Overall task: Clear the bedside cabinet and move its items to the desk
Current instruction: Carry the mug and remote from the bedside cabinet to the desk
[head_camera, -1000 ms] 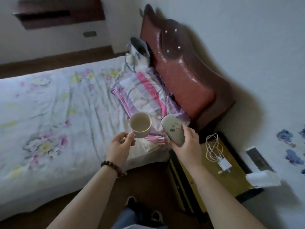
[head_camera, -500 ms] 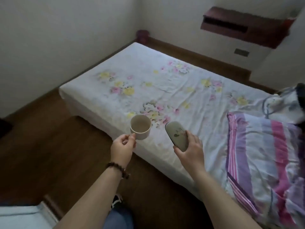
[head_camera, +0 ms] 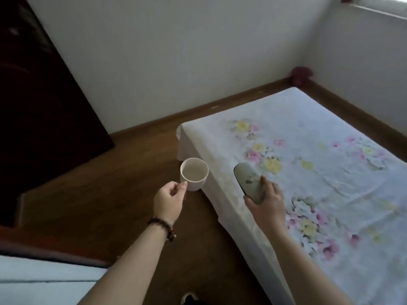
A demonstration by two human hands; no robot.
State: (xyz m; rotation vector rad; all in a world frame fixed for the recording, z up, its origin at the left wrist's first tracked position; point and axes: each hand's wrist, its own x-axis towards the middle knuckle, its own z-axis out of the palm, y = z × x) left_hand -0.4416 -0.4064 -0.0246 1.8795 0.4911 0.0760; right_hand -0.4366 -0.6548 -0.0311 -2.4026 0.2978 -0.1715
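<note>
My left hand (head_camera: 169, 201) grips a cream mug (head_camera: 194, 173) by its handle, upright and seemingly empty, above the wooden floor. My right hand (head_camera: 265, 200) holds a grey-green oval case (head_camera: 248, 181) with a small dark print on it, over the near edge of the bed. Both items are carried in the air at about the same height, a short gap between them. The bedside cabinet is out of view. A pale blue surface (head_camera: 44, 282) shows at the lower left; whether it is the desk I cannot tell.
A bed with a white floral sheet (head_camera: 319, 172) fills the right half. A dark wooden door or wardrobe (head_camera: 39, 106) stands at the left against the white wall. Brown wooden floor (head_camera: 99, 194) runs between them. A dark red object (head_camera: 301, 74) lies in the far corner.
The view has swung left, away from the headboard, pillow and bedside cabinet, toward the foot of the bed and the dark door. Both hands keep the mug and the case.
</note>
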